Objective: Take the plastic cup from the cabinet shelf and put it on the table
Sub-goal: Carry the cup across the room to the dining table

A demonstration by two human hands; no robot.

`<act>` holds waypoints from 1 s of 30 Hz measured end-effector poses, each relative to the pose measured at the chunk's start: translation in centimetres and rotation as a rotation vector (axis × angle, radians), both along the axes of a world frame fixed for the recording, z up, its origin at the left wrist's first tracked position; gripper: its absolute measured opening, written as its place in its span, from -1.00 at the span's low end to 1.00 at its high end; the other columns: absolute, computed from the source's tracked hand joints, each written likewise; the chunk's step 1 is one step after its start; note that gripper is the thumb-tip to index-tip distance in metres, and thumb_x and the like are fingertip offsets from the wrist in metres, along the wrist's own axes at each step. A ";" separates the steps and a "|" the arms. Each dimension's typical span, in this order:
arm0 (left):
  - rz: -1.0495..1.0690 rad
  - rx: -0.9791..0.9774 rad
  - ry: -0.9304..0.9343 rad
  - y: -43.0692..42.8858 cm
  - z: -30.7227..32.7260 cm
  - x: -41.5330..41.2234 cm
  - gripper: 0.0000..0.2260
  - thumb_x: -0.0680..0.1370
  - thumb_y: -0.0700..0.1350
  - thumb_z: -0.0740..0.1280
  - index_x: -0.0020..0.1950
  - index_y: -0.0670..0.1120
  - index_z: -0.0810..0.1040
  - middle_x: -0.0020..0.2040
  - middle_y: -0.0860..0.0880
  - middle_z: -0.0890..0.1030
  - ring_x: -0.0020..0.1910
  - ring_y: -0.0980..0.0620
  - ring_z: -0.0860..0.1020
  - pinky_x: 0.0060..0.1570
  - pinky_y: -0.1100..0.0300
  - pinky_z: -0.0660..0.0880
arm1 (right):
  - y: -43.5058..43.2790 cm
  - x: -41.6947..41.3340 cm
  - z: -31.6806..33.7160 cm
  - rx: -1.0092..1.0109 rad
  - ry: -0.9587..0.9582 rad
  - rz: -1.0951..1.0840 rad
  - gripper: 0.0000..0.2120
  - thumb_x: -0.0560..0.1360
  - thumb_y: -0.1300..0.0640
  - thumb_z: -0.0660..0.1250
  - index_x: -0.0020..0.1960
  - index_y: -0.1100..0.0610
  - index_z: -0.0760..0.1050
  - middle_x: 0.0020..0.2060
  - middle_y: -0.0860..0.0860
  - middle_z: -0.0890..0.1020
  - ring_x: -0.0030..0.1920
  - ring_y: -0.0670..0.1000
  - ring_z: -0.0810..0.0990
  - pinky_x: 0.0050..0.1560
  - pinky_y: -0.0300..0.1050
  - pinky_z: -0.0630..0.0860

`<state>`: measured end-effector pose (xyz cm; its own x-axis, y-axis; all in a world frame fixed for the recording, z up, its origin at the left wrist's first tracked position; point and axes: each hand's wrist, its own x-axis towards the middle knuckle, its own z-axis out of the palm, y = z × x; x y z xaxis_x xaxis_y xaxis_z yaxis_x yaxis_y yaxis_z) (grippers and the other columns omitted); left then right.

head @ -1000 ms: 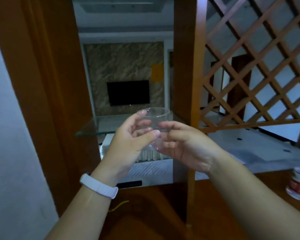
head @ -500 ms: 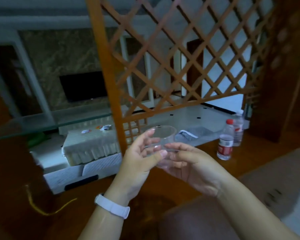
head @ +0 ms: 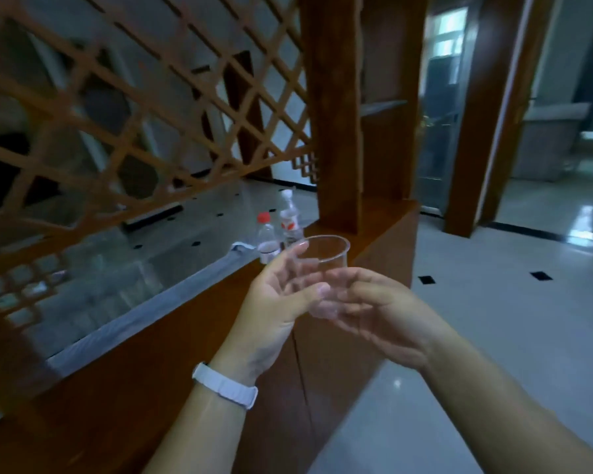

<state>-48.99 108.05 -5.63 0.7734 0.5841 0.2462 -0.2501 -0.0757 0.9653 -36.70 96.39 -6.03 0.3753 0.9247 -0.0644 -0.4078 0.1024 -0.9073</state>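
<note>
A clear plastic cup (head: pixel 326 254) is held upright in the air between both hands, in front of the wooden cabinet (head: pixel 172 354). My left hand (head: pixel 274 302), with a white band on the wrist, grips the cup's left side with thumb and fingers. My right hand (head: pixel 380 309) cups its lower right side and base. The cup's lower half is partly hidden by my fingers. No table is in view.
Two water bottles (head: pixel 278 234) stand on the cabinet's counter just behind the cup. A wooden lattice screen (head: pixel 134 107) rises at the left, and a wooden post (head: pixel 336 114) stands beyond the cup. Glossy tiled floor (head: pixel 510 319) spreads to the right toward a doorway.
The view has swung to the right, away from the glass shelf, past the lattice to the cabinet's end and the tiled floor. Both hands keep holding the cup.
</note>
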 end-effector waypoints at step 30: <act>-0.900 -0.094 0.075 -4.4 -4.7 37.0 -0.48 0.44 -0.23 0.41 0.37 0.04 0.43 0.21 -0.10 0.55 0.19 0.01 0.58 0.01 0.23 0.56 | -10.1 24.5 -3.9 -0.015 0.216 -0.870 -0.66 0.42 0.43 0.27 0.17 0.26 0.53 0.02 0.24 0.61 -0.01 0.17 0.64 0.02 -0.03 0.64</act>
<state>-11.97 103.61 -10.35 0.9594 -0.2334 0.1586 -0.1128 0.1980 0.9737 -12.20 86.25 -9.92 0.9214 0.3172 -0.2246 -0.3535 0.4437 -0.8235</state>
